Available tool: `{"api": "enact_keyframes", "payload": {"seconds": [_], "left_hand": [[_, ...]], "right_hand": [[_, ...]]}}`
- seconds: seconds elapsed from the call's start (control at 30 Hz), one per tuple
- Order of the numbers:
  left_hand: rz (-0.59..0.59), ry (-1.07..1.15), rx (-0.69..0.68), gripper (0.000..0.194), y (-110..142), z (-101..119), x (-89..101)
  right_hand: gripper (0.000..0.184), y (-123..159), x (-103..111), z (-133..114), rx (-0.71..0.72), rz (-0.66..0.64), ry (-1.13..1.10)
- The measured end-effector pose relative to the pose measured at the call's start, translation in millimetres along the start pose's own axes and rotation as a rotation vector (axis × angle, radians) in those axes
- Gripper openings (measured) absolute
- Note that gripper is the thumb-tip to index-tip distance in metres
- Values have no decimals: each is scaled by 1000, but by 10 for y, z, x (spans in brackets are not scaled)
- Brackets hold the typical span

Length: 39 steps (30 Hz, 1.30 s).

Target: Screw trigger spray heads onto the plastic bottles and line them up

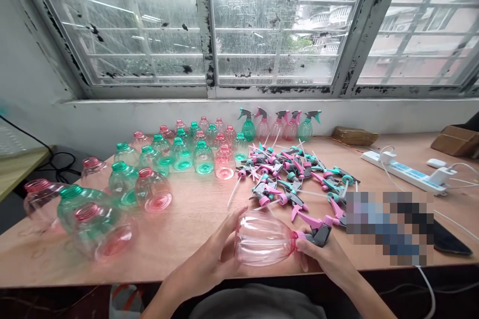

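Note:
A clear pink spray bottle [264,239] lies on its side between my hands, just above the table's front edge. My left hand [224,246] is wrapped round its base end. At the neck, my right hand [318,254] grips the pink collar of the grey and pink trigger sprayer [318,232], thumb on top. The sprayer sits on the bottle's mouth; whether it is tight I cannot tell. Just beyond the bottle lies a pile of loose trigger sprayers [286,174] in pink, green and grey, with white dip tubes sticking out.
Several open pink and green bottles [182,152] stand on the left of the wooden table [202,224]. Bottles with sprayers fitted [279,127] line the wall under the window. On the right are a power strip [404,172], a wrapped brown package [355,136] and a cardboard box [454,140].

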<state>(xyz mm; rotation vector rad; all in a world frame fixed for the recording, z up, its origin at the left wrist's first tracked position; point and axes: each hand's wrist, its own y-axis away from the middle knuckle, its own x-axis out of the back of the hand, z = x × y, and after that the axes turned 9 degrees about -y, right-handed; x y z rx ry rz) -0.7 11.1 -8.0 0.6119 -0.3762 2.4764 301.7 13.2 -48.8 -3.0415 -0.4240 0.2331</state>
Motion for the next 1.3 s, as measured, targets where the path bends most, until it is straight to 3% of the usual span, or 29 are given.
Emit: {"api": "enact_keyframes", "payload": {"seconds": [0.07, 0.13, 0.23, 0.3, 0.43, 0.53, 0.6, 0.8, 0.97, 1.1, 1.3], "left_hand": [[20, 0, 3, 75, 10, -11, -5], [20, -3, 21, 85, 25, -15, -6], [16, -7, 54, 100, 38, -9, 6], [45, -10, 69, 96, 29, -3, 15], [50, 16, 67, 94, -17, 10, 26], [-21, 51, 59, 93, -28, 11, 30], [-32, 49, 60, 89, -16, 1, 30], [31, 91, 40, 100, 1, 1, 9], [-15, 159, 49, 92, -18, 54, 25], [-41, 90, 41, 87, -29, 34, 45], [89, -143, -84, 68, -15, -134, 40]], "right_hand": [[55, 10, -5, -13, -16, -8, 15], [54, 12, -23, -45, -10, -5, 27], [37, 10, -53, -102, 41, 38, 97], [27, 11, -63, -111, 71, 62, 167], [34, 25, -46, -7, 58, 112, 152], [53, 23, -15, 81, 24, 57, 87], [57, 12, 4, 87, 24, 12, 67], [30, 4, -9, -80, 91, 8, 188], [34, 29, -32, -39, 54, 20, 120], [54, 25, -15, 85, -12, -5, 16], [62, -27, -45, 29, -50, -38, 5]]}}
